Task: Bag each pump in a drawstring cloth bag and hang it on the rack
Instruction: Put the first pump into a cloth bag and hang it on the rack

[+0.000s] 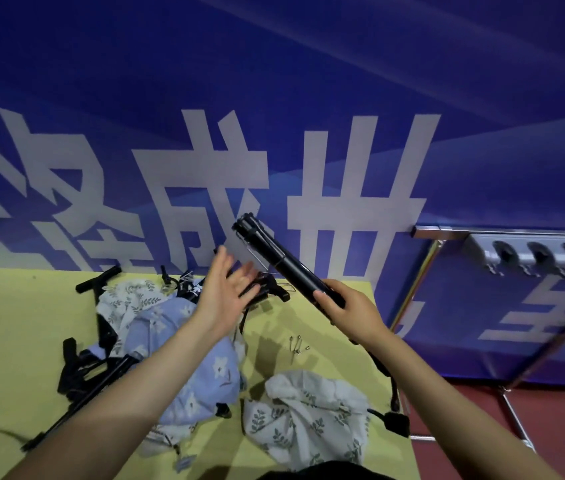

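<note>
My right hand [350, 306] grips a black pump [281, 258] by its lower barrel and holds it tilted up to the left above the yellow table [4, 341]. Just left of the pump, my left hand [229, 289] is open with fingers spread, not touching it. Under my left arm lies a blue floral drawstring bag [201, 368]. A white leaf-print bag [309, 414] is crumpled near the front edge, another white leaf-print bag [128, 299] further back. More black pumps [90, 375] lie at the table's left. The metal rack [516, 251] with hooks stands at the right.
Small metal inflation needles [296, 344] lie on the table right of centre. Black pump parts and hoses [267, 289] are heaped at the back. A blue banner wall [274, 98] rises behind the table. Red floor [551, 427] shows at the lower right under the rack.
</note>
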{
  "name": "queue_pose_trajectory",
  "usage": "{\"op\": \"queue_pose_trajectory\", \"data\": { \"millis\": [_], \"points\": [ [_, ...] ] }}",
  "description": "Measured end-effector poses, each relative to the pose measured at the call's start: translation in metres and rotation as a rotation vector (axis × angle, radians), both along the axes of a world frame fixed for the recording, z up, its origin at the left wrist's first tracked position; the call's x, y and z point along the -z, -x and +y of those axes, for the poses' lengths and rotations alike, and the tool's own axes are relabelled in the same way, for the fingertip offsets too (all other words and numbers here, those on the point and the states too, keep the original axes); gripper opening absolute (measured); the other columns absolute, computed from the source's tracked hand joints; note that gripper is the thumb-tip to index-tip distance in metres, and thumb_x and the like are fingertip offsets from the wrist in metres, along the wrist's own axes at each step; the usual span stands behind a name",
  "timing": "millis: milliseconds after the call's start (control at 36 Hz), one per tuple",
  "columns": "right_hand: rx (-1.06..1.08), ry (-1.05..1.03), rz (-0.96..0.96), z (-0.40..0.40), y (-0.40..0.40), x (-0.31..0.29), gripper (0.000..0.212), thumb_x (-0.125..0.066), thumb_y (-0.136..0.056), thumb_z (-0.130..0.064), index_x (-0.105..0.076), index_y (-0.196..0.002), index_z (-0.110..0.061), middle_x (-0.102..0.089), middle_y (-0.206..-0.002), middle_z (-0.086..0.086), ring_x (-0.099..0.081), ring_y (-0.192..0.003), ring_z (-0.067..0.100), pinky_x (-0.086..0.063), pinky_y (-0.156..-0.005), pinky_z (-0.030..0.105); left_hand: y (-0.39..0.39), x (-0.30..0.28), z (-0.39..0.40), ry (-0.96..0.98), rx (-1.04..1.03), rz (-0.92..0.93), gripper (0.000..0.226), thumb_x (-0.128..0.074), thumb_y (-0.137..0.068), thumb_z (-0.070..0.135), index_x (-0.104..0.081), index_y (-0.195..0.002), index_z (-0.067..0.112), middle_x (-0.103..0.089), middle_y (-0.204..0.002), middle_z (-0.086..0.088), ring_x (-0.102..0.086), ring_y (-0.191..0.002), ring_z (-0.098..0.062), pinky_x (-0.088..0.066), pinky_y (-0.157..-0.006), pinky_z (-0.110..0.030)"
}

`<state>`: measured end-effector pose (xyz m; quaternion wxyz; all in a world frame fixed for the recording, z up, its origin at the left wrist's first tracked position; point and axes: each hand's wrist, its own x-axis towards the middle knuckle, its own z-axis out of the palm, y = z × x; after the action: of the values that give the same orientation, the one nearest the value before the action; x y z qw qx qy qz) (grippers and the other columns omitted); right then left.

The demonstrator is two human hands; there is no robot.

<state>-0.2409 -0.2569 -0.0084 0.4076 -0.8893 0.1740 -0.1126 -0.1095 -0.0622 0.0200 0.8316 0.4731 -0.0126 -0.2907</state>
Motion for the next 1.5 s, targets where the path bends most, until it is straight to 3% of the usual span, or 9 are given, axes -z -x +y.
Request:
{"op": "queue_pose_trajectory", "data": {
  "millis": [83, 250, 583, 944, 1028, 1111, 1194, 1306, 1500],
  "points": [
    [-0.115, -0.158, 0.035, 0.004, -0.001, 0.009, 0.031, -0.049, -0.086, -0.062, -0.06, -0.11, -0.046, -0.068, -0.081, -0.006, -0.065, -0.065, 0.021, -0.056, -0.06, 0.049, -0.011, -0.013, -0.003, 0.031, -0.054, 0.006, 0.064, -0.044, -0.092, 0.058, -0.042, -0.139, 0.016, -0.056, -0.132, -0.013, -0.055, -0.121, -0.028, -0.044, -0.102, -0.046],
    [-0.247, -0.267, 0.13, 0.024, -0.012, 0.01, 0.025, -0.049, -0.095, -0.051, -0.061, -0.101, -0.03, -0.062, -0.074, -0.006, -0.062, -0.063, 0.014, -0.055, -0.07, 0.044, -0.004, -0.019, -0.024, 0.087, -0.133, 0.153, 0.049, -0.047, -0.09, 0.061, -0.057, -0.096, 0.013, -0.061, -0.085, -0.004, -0.061, -0.091, -0.02, -0.049, -0.094, -0.043],
    [-0.13, -0.302, 0.075, 0.009, -0.009, 0.01, 0.032, -0.047, -0.094, -0.055, -0.065, -0.093, -0.029, -0.057, -0.066, -0.001, -0.052, -0.048, 0.013, -0.046, -0.051, 0.03, 0.017, 0.013, -0.055, 0.035, 0.067, 0.176, 0.048, -0.055, -0.09, 0.05, -0.056, -0.118, 0.011, -0.062, -0.102, -0.009, -0.06, -0.104, -0.026, -0.044, -0.102, -0.047],
    [-0.067, 0.06, 0.346, -0.018, 0.049, 0.054, 0.049, -0.046, -0.09, -0.065, -0.058, -0.125, -0.032, -0.069, -0.105, -0.002, -0.058, -0.072, 0.016, -0.046, -0.068, 0.03, 0.045, 0.079, -0.039, -0.767, 0.399, -0.147, 0.044, -0.039, -0.091, 0.065, -0.046, -0.114, 0.027, -0.056, -0.112, -0.007, -0.056, -0.107, -0.025, -0.048, -0.09, -0.038],
    [-0.113, 0.132, 0.426, -0.02, 0.057, 0.062, 0.051, -0.045, -0.092, -0.064, -0.056, -0.128, -0.03, -0.066, -0.118, -0.001, -0.061, -0.096, 0.021, -0.045, -0.077, 0.033, 0.049, 0.095, -0.03, -1.125, 0.447, -0.438, 0.063, -0.026, -0.087, 0.074, -0.05, -0.093, 0.016, -0.055, -0.09, -0.004, -0.054, -0.082, -0.021, -0.041, -0.074, -0.032],
    [-0.122, 0.115, 0.481, -0.021, 0.064, 0.068, 0.051, -0.045, -0.091, -0.064, -0.058, -0.127, -0.029, -0.066, -0.121, -0.001, -0.06, -0.102, 0.021, -0.045, -0.081, 0.032, 0.046, 0.12, -0.017, -1.317, 0.536, -0.477, 0.095, -0.008, -0.078, 0.084, -0.056, -0.117, 0.011, -0.061, -0.114, -0.013, -0.058, -0.105, -0.028, -0.046, -0.094, -0.042],
    [-0.107, 0.033, 0.476, -0.022, 0.067, 0.073, 0.047, -0.047, -0.092, -0.062, -0.062, -0.121, -0.029, -0.068, -0.115, 0.0, -0.059, -0.087, 0.016, -0.043, -0.075, 0.03, 0.047, 0.137, -0.005, -1.317, 0.756, -0.142, 0.1, -0.006, -0.082, 0.08, -0.044, -0.136, 0.005, -0.051, -0.134, -0.027, -0.054, -0.118, -0.04, -0.048, -0.098, -0.046],
    [-0.115, 0.016, 0.468, -0.022, 0.066, 0.074, 0.047, -0.047, -0.092, -0.061, -0.062, -0.122, -0.028, -0.067, -0.119, 0.0, -0.061, -0.099, 0.02, -0.046, -0.085, 0.033, 0.051, 0.14, 0.0, -1.276, 0.989, 0.162, 0.064, -0.035, -0.093, 0.065, -0.059, -0.099, 0.006, -0.06, -0.092, -0.01, -0.062, -0.09, -0.024, -0.051, -0.079, -0.031],
    [-0.176, 0.027, 0.452, -0.021, 0.054, 0.071, 0.047, -0.049, -0.092, -0.06, -0.062, -0.122, -0.027, -0.068, -0.116, 0.002, -0.06, -0.104, 0.023, -0.047, -0.088, 0.036, 0.047, 0.147, -0.018, -0.917, 0.465, 0.068, 0.021, -0.062, -0.091, 0.019, -0.062, -0.103, 0.001, -0.066, -0.097, -0.019, -0.062, -0.076, -0.023, -0.051, -0.06, -0.028]
  ]
}}
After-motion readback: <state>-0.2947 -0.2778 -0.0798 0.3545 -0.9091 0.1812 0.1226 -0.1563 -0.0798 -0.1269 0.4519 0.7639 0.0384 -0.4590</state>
